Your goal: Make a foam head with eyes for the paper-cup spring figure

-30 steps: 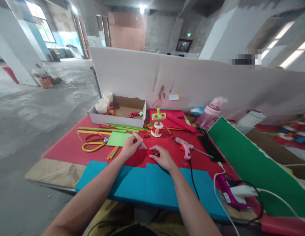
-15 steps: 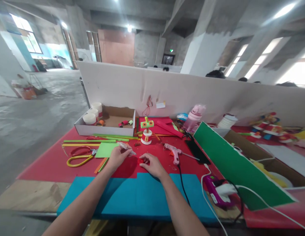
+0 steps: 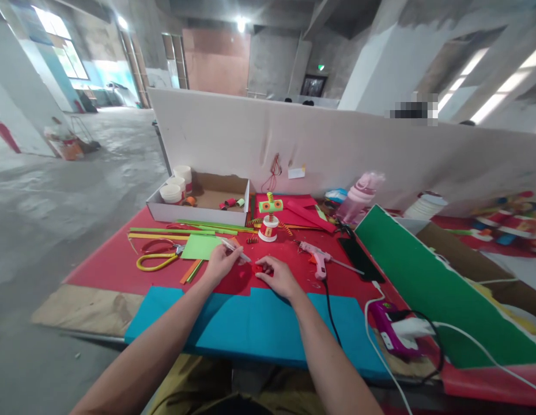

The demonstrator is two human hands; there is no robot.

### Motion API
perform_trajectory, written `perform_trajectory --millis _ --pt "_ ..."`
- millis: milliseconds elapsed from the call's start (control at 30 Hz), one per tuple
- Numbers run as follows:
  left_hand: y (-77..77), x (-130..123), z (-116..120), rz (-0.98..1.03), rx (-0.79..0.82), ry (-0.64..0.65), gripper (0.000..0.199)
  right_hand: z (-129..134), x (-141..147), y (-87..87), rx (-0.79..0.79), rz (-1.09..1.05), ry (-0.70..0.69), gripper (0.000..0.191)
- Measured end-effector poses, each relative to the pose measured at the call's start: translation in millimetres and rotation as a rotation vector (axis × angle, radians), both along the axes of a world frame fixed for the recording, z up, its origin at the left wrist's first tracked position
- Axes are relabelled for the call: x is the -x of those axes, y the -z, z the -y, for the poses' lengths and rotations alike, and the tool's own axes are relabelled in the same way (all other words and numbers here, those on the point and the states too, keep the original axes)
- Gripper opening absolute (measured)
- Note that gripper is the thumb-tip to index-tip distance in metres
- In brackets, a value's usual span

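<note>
My left hand (image 3: 223, 263) is closed around a slim, whitish pen (image 3: 244, 257), which slants down to the right toward my other hand. My right hand (image 3: 278, 276) pinches a small red piece (image 3: 259, 268) against the red tabletop covering; its exact shape is partly hidden by the fingers. The pen's tip is close to the red piece, and I cannot tell whether they touch. Just beyond both hands stands a small figure with a paper cup body (image 3: 268, 229) and a green tube head (image 3: 270, 206) with orange eyes. A green paper sheet (image 3: 200, 247) lies beside my left hand.
Yellow-handled scissors (image 3: 156, 262) and paper strips (image 3: 164, 235) lie left. A white box (image 3: 199, 215) with cups is behind them. On the right are a pink glue gun (image 3: 319, 259), a black phone (image 3: 361, 259), a green panel (image 3: 441, 294) and a purple power strip (image 3: 393, 328).
The whole view has shifted, so the table appears slightly higher and further right. Both hands keep their holds, with the pen still pointing at the red piece.
</note>
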State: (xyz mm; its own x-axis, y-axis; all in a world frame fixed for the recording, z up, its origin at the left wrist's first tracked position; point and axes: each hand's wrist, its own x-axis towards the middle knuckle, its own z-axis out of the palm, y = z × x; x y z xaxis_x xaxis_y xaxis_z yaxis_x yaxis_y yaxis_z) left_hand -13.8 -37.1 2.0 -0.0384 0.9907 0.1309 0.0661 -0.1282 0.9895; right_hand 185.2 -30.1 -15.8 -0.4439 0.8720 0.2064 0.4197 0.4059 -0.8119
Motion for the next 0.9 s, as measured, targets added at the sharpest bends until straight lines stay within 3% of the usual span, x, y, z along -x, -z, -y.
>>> perform_trajectory --millis 300,667,900 --pt "16.2 4.6 -7.1 -0.142 -0.049 -0.001 0.033 0.3 -0.1 0.3 0.002 0.005 0.0 0.022" --pt "7.3 -2.3 -1.1 -0.197 -0.07 0.016 0.03 1.3 0.4 -1.0 0.008 -0.011 -0.002 0.022" --pt "12.8 -0.1 -4.7 -0.099 -0.026 0.049 0.03 -0.9 -1.8 3.7 -0.01 -0.016 -0.021 0.023"
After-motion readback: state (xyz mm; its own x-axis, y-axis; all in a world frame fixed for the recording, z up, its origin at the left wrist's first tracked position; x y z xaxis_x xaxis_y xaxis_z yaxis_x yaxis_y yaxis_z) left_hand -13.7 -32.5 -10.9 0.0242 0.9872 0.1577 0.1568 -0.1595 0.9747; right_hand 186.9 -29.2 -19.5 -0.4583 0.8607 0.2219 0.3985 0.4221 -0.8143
